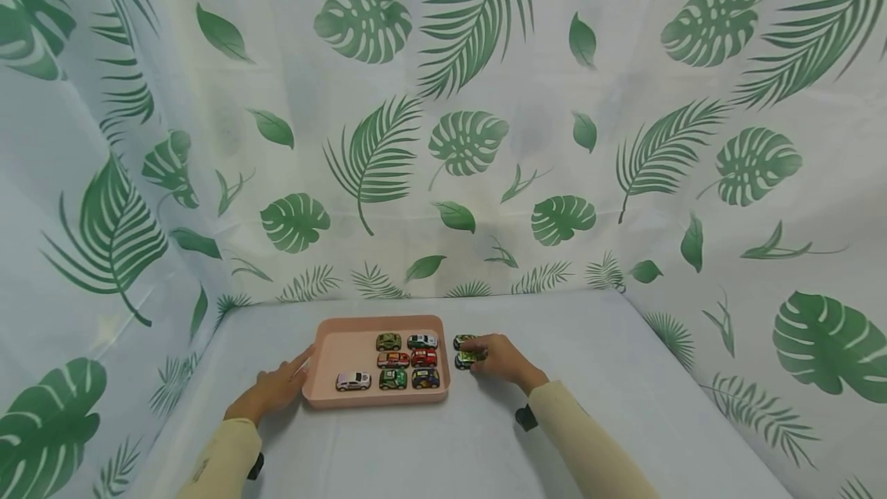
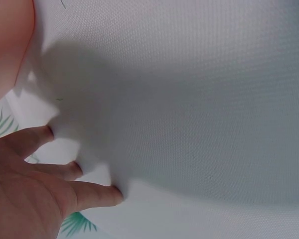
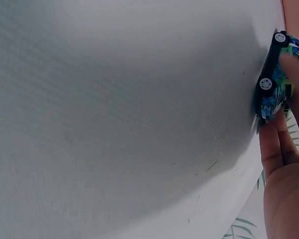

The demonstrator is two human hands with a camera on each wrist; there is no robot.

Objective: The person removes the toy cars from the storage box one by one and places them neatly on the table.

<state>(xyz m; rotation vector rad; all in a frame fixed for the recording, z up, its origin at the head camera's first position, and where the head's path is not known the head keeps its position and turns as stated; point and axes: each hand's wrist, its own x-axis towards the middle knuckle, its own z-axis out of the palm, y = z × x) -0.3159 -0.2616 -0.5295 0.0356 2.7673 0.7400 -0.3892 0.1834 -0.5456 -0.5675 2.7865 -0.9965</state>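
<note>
Head view: right hand (image 1: 507, 361) pinches a small, glossy green-and-blue toy car (image 1: 465, 361) just right of a shallow, pink rectangular tray (image 1: 377, 400); a second, green toy car (image 1: 462, 339) sits alongside. Tray's raised wall is the edge to mind; bare floor shows left of seven parked toy cars (image 1: 393, 360). Left wrist: left hand (image 2: 30, 189) spreads straight fingers by the tray. Right wrist: gripped car looks light, stiff, slick, liable to roll; best held by its sides, off the wheels (image 3: 265, 83). Pale cloth (image 3: 114, 124) gives wide room.
</note>
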